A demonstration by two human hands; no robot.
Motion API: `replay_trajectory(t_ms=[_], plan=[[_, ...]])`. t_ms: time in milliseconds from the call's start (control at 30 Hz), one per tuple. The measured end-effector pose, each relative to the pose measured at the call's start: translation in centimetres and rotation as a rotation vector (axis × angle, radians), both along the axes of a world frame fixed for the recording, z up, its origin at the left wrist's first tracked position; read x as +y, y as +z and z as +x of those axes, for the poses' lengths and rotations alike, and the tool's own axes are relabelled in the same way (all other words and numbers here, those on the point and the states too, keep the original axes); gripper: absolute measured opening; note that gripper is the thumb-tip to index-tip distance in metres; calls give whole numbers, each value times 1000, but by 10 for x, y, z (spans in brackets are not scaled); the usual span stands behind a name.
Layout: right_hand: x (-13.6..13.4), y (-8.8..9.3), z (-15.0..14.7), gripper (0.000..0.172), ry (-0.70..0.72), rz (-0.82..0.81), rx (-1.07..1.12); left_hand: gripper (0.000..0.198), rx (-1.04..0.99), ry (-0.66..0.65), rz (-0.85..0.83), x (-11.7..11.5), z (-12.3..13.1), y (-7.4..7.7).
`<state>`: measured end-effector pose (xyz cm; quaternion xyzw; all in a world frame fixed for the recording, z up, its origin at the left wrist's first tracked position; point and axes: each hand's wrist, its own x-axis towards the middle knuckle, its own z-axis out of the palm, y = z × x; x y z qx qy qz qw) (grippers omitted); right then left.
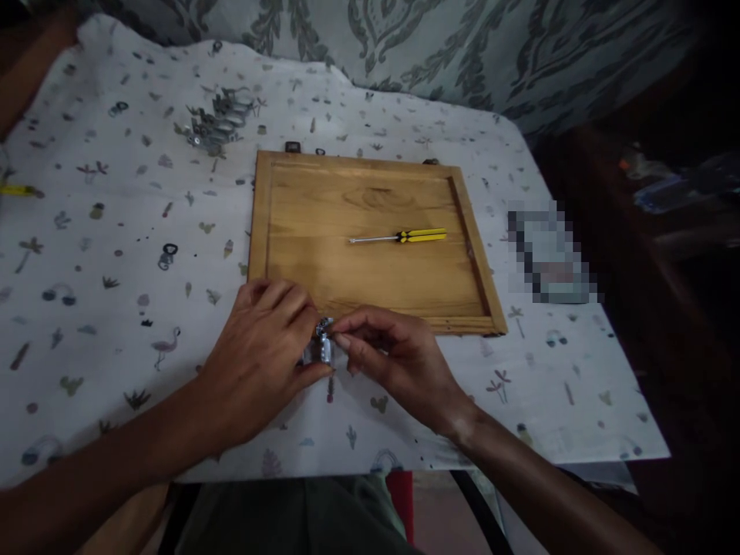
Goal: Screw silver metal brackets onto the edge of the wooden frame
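My left hand [263, 351] is closed around a small shiny metal hinge [325, 347] just in front of the wooden panel's near edge. From the other side, my right hand [390, 354] pinches at the same hinge with thumb and forefinger; anything smaller between those fingertips is hidden. Beyond both hands lies the framed wooden panel [324, 262], its recessed side up. A screwdriver [419, 235] with a yellow and black handle rests on the panel, its shaft pointing left.
Several metal hinges [216, 123] sit in a row at the back left of the patterned tablecloth [127, 308]. A pixelated flat object [552, 254] lies at right. Another person's arm [35, 69] shows at upper left, above a yellow tool [17, 190]. A patterned curtain [416, 46] hangs behind.
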<state>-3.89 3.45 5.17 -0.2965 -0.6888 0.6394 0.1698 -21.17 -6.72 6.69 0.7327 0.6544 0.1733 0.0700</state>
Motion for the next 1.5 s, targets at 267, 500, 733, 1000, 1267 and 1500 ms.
replay_trajectory(t_ms=[267, 500, 733, 1000, 1267, 1500], plan=[[0, -5, -4, 8, -11, 2, -39, 28, 6, 11, 10, -1, 1, -1], [-1, -3, -7, 9, 11, 168, -54, 32, 3, 2, 24, -1, 0, -1], [2, 1, -10, 12, 73, 250, -123, 31, 15, 18, 12, -1, 1, -2], [6, 3, -15, 7, 67, -77, -136, 29, 30, 17, 24, 0, 1, -2], [7, 4, -19, 8, 37, -132, -151, 30, 44, 18, 59, -1, 1, -3], [4, 1, -21, 42, -90, -236, -49, 28, 50, 18, 38, 0, 1, -3]])
